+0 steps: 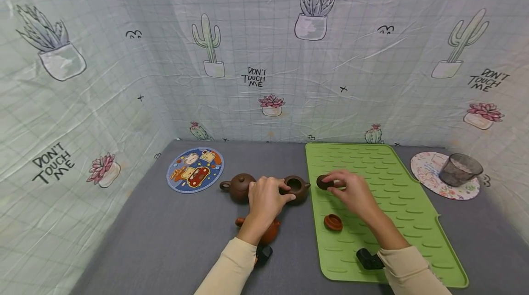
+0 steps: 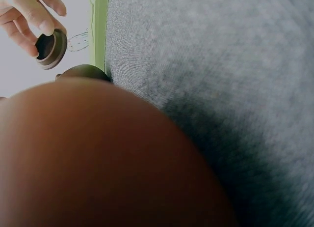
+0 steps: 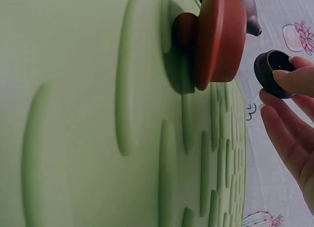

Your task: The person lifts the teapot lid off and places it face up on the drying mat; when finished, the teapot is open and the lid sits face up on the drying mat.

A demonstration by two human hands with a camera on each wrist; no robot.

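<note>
My left hand (image 1: pixel 266 196) grips the left side of a lidless dark brown teapot (image 1: pixel 301 196), whose round opening faces up; the handle is hidden by the fingers. In my right hand (image 1: pixel 354 192) a small dark brown lid (image 1: pixel 323 182) is pinched between thumb and fingers, over the left edge of the green mat (image 1: pixel 372 203). The right wrist view shows this dark lid (image 3: pixel 267 77) with its hollow underside turned toward the fingers. An orange-red lid (image 3: pixel 221 40) lies knob-down on the mat. Beneath my left wrist sits an orange-red teapot (image 1: pixel 270 233), partly covered.
Another dark brown teapot (image 1: pixel 239 189), lid on, stands left of my left hand. Farther left lies a round blue patterned mat (image 1: pixel 173 180). At the right, a grey translucent cup (image 1: pixel 459 170) stands on a round floral mat (image 1: pixel 425 166). A printed curtain (image 1: pixel 248 47) rises behind the table.
</note>
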